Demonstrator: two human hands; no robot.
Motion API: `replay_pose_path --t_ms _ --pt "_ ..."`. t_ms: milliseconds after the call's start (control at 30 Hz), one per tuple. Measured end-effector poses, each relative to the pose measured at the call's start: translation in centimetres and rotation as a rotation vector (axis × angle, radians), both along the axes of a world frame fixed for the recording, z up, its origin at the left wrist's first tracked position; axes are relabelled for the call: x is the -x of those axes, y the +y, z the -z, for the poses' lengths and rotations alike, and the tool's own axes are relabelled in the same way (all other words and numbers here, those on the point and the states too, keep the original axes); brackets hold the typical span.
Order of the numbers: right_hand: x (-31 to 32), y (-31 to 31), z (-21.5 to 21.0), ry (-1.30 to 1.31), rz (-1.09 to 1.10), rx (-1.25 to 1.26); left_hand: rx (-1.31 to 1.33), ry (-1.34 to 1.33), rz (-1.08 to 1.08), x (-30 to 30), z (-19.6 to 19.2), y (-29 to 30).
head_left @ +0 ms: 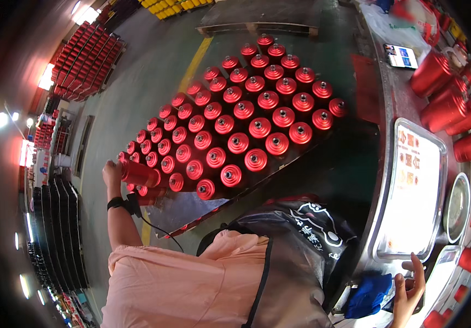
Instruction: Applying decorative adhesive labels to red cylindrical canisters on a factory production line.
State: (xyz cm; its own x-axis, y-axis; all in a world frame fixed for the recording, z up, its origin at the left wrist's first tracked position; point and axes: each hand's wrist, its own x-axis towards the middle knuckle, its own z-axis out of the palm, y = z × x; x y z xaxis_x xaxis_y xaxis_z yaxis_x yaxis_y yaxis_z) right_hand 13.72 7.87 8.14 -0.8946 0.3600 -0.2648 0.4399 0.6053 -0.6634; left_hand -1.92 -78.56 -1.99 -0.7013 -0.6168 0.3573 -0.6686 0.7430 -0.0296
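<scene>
At the left, my left hand (112, 174) is closed round one end of a red metal cylinder (137, 173), which lies tilted sideways at the near left corner of a crowd of similar upright cylinders (225, 124). Each of those has a stepped shoulder and a small threaded neck on top. On the right, my right hand (410, 291) has its fingers apart and holds nothing. Its fingertips are by the near rim of a metal tray (442, 218). In that tray lies a bright white sheet (409, 202) with small red and orange prints. A blue cloth (368, 295) is beside the hand.
The workbench (380, 180) runs along my right, carrying a phone (400, 56), a round metal bowl (458, 208) and more red cylinders (438, 74). A wooden pallet (257, 19) lies on the floor beyond. Stacked red cylinders (85, 63) stand far left, above black stacks (57, 235).
</scene>
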Motion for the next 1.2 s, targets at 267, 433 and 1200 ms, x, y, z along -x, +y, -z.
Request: replay_pose_path --t_ms 267,433,1200 --pt "0.6 -0.1 1.2 -0.033 -0.004 -0.108 -0.157 -0.087 -0.276 -8.4 10.2 -1.0" --pt "1.2 -1.3 0.9 -0.041 0.003 -0.107 -0.209 -0.023 -0.251 -10.0 16.8 0.0" --pt "-0.3 -6.0 -1.6 -0.017 0.124 -0.064 -0.561 -0.164 -0.231 -8.9 24.0 -2.8"
